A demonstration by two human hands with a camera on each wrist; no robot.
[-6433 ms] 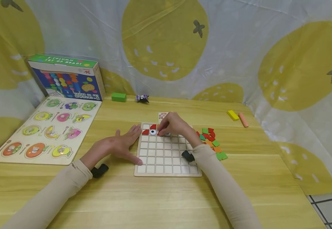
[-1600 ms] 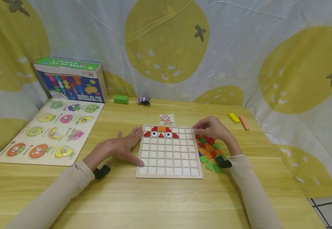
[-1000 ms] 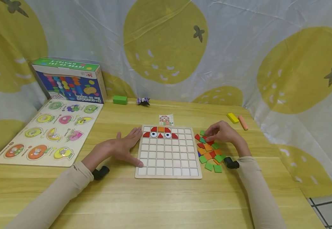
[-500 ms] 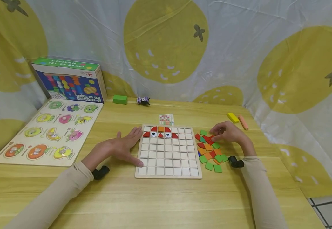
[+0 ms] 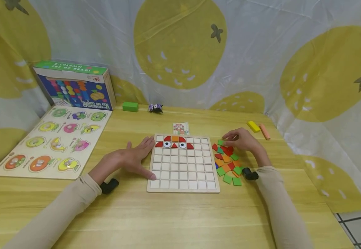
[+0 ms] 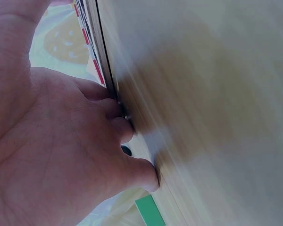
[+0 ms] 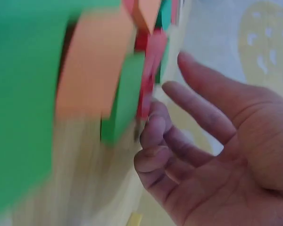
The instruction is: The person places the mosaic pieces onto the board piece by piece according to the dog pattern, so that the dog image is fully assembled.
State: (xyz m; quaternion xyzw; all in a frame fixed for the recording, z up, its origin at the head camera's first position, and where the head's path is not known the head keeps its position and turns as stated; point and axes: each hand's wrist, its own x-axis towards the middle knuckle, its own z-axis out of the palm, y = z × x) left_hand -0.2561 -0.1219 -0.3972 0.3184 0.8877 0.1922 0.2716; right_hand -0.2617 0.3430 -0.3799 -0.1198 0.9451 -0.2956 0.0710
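A person in beige sleeves works at a wooden desk (image 5: 180, 218). In the middle lies a square, pale grid board (image 5: 183, 166). Its two far rows, toward the left, hold set tiles (image 5: 174, 138): red shapes, an orange square and two round eyes. The left hand (image 5: 136, 159) lies with fingers spread, touching the board's left edge, its grip apart. The right hand (image 5: 242, 140) hovers at the far right of a scatter of loose tiles (image 5: 226, 158), green, red and orange, just right of the board; its grip is apart, with a gap between thumb and forefinger. A small picture card (image 5: 180, 128) lies just beyond the board. Far left, a fruit puzzle (image 5: 54, 136) lies before a bead-set box (image 5: 74, 86).
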